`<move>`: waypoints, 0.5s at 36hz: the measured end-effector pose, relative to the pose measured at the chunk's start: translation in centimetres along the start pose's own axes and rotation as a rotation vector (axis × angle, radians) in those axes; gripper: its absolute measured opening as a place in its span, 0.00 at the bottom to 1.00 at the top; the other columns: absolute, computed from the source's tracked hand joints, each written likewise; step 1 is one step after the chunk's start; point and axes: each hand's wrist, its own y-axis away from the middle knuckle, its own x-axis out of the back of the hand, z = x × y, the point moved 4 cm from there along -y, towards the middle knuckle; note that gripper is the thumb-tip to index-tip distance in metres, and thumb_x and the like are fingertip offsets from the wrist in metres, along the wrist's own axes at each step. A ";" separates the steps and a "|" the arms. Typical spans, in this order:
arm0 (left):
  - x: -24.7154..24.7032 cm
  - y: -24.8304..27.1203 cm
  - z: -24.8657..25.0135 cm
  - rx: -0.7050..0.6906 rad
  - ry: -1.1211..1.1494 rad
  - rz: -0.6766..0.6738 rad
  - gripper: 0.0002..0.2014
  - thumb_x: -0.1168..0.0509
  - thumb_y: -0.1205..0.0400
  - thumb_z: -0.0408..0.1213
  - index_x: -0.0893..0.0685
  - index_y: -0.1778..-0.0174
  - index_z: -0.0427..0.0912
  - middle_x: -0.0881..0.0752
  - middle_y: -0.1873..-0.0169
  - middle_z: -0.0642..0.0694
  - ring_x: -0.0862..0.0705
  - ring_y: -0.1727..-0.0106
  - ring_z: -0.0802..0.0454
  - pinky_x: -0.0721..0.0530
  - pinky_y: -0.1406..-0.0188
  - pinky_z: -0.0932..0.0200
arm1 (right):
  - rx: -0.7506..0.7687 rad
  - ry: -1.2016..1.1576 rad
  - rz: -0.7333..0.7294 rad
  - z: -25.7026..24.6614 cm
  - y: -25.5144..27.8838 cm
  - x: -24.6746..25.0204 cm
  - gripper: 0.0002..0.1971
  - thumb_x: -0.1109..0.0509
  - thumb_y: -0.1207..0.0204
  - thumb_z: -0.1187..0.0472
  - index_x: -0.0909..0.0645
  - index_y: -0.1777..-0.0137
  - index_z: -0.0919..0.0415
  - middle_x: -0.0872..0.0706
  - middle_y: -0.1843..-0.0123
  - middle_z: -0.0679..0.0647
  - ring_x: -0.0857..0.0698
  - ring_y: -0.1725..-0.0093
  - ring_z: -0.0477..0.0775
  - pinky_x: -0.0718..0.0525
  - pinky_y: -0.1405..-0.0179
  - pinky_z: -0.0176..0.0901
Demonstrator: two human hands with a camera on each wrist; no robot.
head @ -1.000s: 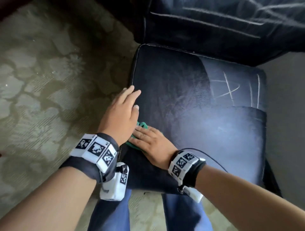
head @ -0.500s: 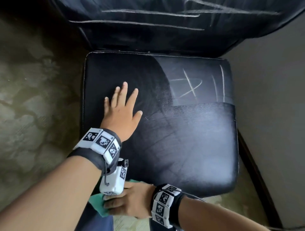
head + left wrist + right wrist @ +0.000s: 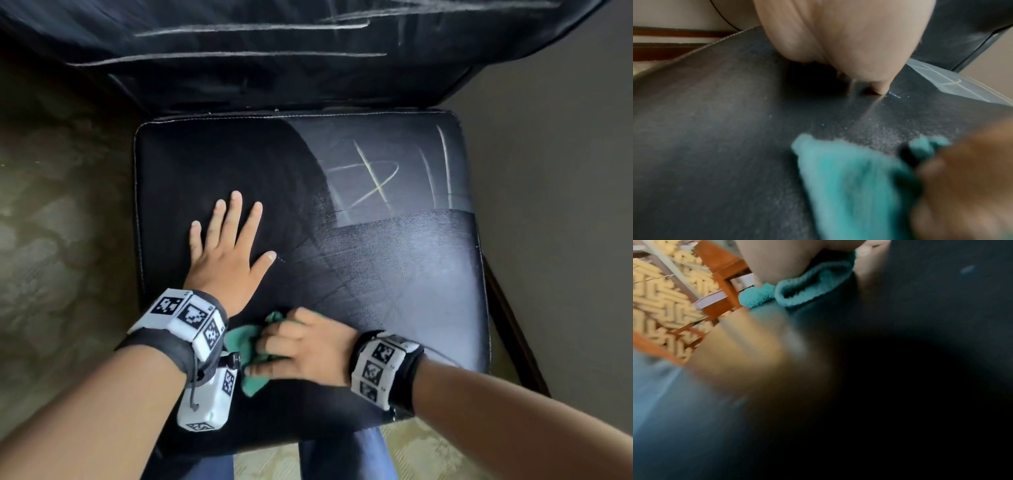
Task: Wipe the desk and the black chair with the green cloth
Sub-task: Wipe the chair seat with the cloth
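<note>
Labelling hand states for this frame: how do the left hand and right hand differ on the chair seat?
The left hand lies flat, fingers straight and spread; the right hand has its fingers curled. The left hand holds nothing; the right hand grips the bunched green cloth. The left hand sits further in on the black chair seat; the right hand is near its front edge. Both rest on that seat and wear marker wristbands.

Patterned olive carpet covers the floor's left side, a plain taupe surface the right; blue trousers below, orange-brown wooden furniture nearby.
</note>
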 end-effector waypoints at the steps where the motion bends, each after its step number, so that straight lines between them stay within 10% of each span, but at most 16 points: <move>1: 0.0 0.0 -0.1 -0.003 -0.002 -0.007 0.35 0.57 0.16 0.59 0.69 0.19 0.57 0.78 0.23 0.55 0.72 0.19 0.52 0.67 0.20 0.43 | -0.036 0.023 0.023 1.1 -0.1 0.4 0.21 0.34 0.20 0.63 0.21 0.30 0.42 0.16 0.39 0.48 0.21 0.37 0.56 0.24 0.44 0.50; 12: 0.3 -0.2 -0.4 -0.019 0.135 -0.047 0.27 0.64 0.13 0.51 0.69 0.21 0.63 0.78 0.26 0.62 0.75 0.23 0.63 0.73 0.22 0.48 | -0.274 0.184 0.161 7.9 -1.9 2.6 0.21 0.26 0.27 0.60 0.17 0.34 0.47 0.15 0.43 0.51 0.26 0.46 0.56 0.32 0.52 0.48; 18: 0.6 -0.1 -0.4 -0.020 0.167 -0.046 0.27 0.64 0.14 0.54 0.65 0.20 0.64 0.75 0.24 0.63 0.73 0.21 0.62 0.72 0.21 0.48 | -0.584 0.243 0.196 11.5 -2.2 4.3 0.22 0.42 0.25 0.57 0.18 0.33 0.49 0.15 0.46 0.52 0.25 0.51 0.57 0.26 0.57 0.48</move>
